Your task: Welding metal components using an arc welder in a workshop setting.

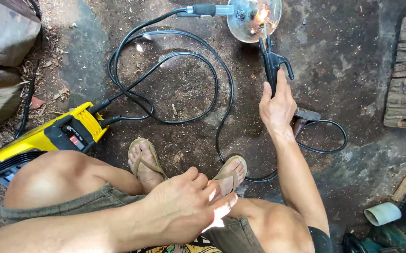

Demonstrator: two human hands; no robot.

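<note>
Right hand (277, 108) clenched, left hand (184, 206) limp

The person is wearing olive-green cloth shorts (95, 199) with rolled hems at the knees, and tan rubber flip-flop sandals (143, 159) with thin straps running between the toes. Both forearms are showing bare, with no sleeves, gloves, watch or rings on the left hand (184, 206) or the right hand (277, 108). A strip of brightly patterned yellow fabric (184, 248) is peeking out at the lap.
</note>
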